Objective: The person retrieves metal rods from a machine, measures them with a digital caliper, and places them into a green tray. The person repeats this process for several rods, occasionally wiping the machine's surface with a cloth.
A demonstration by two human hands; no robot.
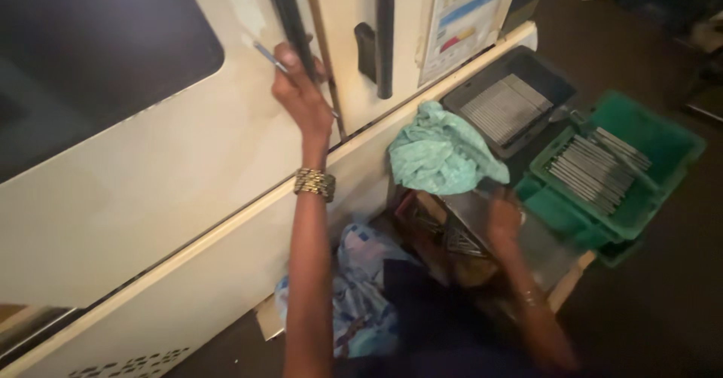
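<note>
My left hand [301, 96] is raised against a cream machine door [151, 175], with a beaded bracelet [314, 184] on the wrist. It grips a thin paintbrush [267, 56] whose tip touches the panel just left of a black vertical bar [288, 16]. A paler patch shows on the panel above the brush tip. My right hand [503, 224] is low and blurred, over a box of dark parts [452, 235] by my knees. Its grip is not visible.
A teal cloth [440, 156] lies by the door's lower edge. A black tray [508, 103] and green crates [617, 167] hold several metal rods. A dark window [90, 54] fills the door's upper left. A black handle [384, 32] and a coloured chart [467, 16] are on the adjoining panel.
</note>
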